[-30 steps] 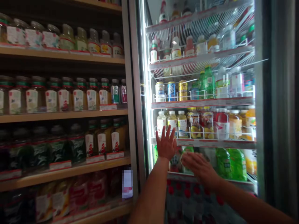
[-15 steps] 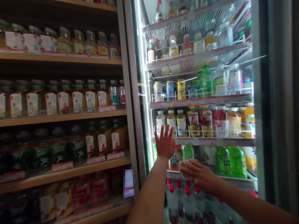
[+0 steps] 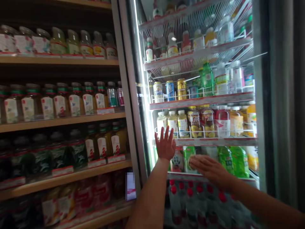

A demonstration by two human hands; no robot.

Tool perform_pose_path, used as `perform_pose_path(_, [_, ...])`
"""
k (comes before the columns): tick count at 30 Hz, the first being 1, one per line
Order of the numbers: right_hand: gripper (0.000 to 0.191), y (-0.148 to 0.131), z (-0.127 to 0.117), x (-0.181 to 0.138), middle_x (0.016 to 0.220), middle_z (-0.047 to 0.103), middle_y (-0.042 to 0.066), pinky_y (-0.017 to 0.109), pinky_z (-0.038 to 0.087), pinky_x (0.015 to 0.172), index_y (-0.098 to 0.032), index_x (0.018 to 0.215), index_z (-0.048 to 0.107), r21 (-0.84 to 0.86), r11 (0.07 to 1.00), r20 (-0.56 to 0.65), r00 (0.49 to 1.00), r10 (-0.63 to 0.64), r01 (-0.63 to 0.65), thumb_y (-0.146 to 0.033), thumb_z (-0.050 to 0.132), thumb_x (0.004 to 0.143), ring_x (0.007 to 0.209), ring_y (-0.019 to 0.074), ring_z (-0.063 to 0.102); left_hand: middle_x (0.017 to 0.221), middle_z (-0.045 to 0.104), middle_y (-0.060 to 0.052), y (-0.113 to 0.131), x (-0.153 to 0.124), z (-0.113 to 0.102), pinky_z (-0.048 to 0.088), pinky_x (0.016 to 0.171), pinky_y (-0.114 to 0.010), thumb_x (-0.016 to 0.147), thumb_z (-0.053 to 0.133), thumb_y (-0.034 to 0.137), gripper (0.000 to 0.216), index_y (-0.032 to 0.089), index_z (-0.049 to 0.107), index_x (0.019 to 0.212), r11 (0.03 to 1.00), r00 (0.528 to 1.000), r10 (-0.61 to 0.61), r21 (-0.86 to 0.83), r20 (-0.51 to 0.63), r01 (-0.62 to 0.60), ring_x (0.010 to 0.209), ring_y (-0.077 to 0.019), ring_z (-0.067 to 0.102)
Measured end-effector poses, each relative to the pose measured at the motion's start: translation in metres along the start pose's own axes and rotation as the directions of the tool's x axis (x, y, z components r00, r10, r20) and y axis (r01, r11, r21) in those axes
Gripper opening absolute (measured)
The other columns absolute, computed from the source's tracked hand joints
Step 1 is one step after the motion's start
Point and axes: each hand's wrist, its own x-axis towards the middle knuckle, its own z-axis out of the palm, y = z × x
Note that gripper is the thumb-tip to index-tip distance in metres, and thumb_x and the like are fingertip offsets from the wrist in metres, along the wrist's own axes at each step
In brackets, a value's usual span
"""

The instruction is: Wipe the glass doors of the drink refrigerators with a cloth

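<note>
My left hand (image 3: pixel 165 144) is raised with fingers spread, flat against the glass door (image 3: pixel 190 92) of a lit drinks fridge, in front of the shelf edge (image 3: pixel 214 142) under several pale bottles (image 3: pixel 172 122). My right hand (image 3: pixel 208 168) lies flat, fingers stretched to the left, against the same glass at the level of the green bottles (image 3: pixel 225 160). Neither hand holds anything.
Wooden shelves (image 3: pixel 64 121) on the left carry rows of juice and tea bottles (image 3: pixel 76 101). The fridge holds cans (image 3: pixel 169 90), green bottles and red-capped water bottles (image 3: pixel 190 198) at the bottom. A dark door frame (image 3: pixel 278 105) stands at right.
Both hands stay on the glass while the view has drifted; the right hand slid slightly, and the lower red-capped bottles have come into sight.
</note>
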Motion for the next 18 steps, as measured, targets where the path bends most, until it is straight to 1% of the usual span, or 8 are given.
perform_pose_path(3, [0.06,0.024,-0.011,-0.002,0.15,0.052,0.003,0.042,0.033,0.116,-0.025,0.154,0.038,-0.032,0.953,-0.123,0.948,0.295,-0.301,-0.009,0.046,0.097,0.141,0.0223,0.042,0.16,0.034,-0.007,0.0,0.0,0.0,0.0,0.126,-0.056,0.097,0.045,0.026,0.059,0.02,0.033,0.155,1.0,1.0,-0.004,0.001,0.01,0.004,0.154,-0.0254,0.011])
perform_pose_path(5, [0.063,0.025,-0.012,-0.012,0.15,0.052,0.005,0.044,0.033,0.118,-0.025,0.156,0.033,-0.009,0.92,-0.19,0.904,0.383,-0.392,-0.008,0.047,0.097,0.143,0.0235,0.041,0.16,0.034,-0.007,0.001,0.0,0.001,0.0,0.126,-0.056,0.097,0.044,0.026,0.06,0.021,0.03,0.156,1.0,1.0,-0.003,0.002,0.016,0.003,0.154,-0.0255,0.012])
perform_pose_path(7, [0.06,0.014,-0.007,-0.029,0.15,0.052,0.005,0.043,0.034,0.119,-0.023,0.156,0.034,0.028,0.954,-0.143,0.943,0.3,-0.3,-0.009,0.044,0.098,0.145,0.0222,0.038,0.16,0.033,-0.007,0.001,0.0,0.001,0.0,0.126,-0.056,0.098,0.043,0.026,0.061,0.022,0.028,0.157,1.0,1.0,-0.001,0.002,0.014,0.001,0.154,-0.0257,0.012])
perform_pose_path(10, [0.052,0.004,-0.006,-0.051,0.149,0.053,0.001,0.036,0.037,0.117,-0.023,0.153,0.039,0.079,0.997,0.017,1.0,0.017,-0.018,-0.013,0.04,0.101,0.145,0.0166,0.038,0.16,0.032,-0.008,0.001,0.001,0.001,0.001,0.126,-0.057,0.098,0.043,0.026,0.063,0.021,0.025,0.158,1.0,1.0,0.004,0.0,0.006,-0.004,0.154,-0.0261,0.012])
perform_pose_path(12, [0.052,0.018,-0.014,-0.053,0.148,0.055,0.001,0.036,0.037,0.117,-0.026,0.152,0.04,0.062,0.998,0.022,1.0,-0.001,0.0,-0.015,0.043,0.101,0.144,0.0158,0.04,0.16,0.032,-0.008,0.0,0.001,0.002,0.001,0.126,-0.057,0.098,0.043,0.025,0.064,0.022,0.024,0.158,1.0,1.0,0.002,0.003,0.011,-0.002,0.154,-0.0259,0.013])
perform_pose_path(14, [0.058,0.042,-0.027,-0.048,0.146,0.056,0.002,0.04,0.037,0.118,-0.027,0.153,0.038,0.003,0.986,-0.077,0.983,0.166,-0.166,-0.01,0.046,0.099,0.142,0.0185,0.043,0.16,0.033,-0.008,0.0,0.001,0.002,0.002,0.126,-0.057,0.098,0.043,0.025,0.064,0.023,0.023,0.158,1.0,1.0,-0.004,0.003,0.019,0.004,0.154,-0.0254,0.013])
perform_pose_path(16, [0.064,0.06,-0.034,-0.045,0.146,0.056,0.005,0.043,0.039,0.117,-0.028,0.155,0.036,-0.039,0.935,-0.222,0.916,0.335,-0.352,-0.008,0.052,0.096,0.14,0.0223,0.046,0.16,0.033,-0.008,0.0,0.001,0.002,0.002,0.126,-0.057,0.098,0.044,0.025,0.064,0.023,0.023,0.158,1.0,1.0,-0.006,-0.005,0.025,0.006,0.154,-0.0252,0.013])
perform_pose_path(18, [0.067,0.058,-0.034,-0.052,0.146,0.056,0.007,0.044,0.042,0.114,-0.026,0.155,0.035,-0.053,0.885,-0.323,0.847,0.423,-0.462,-0.009,0.057,0.094,0.138,0.0252,0.048,0.16,0.033,-0.008,0.0,0.001,0.001,0.003,0.126,-0.058,0.098,0.043,0.025,0.063,0.023,0.024,0.158,1.0,1.0,-0.007,-0.012,0.025,0.007,0.154,-0.025,0.012])
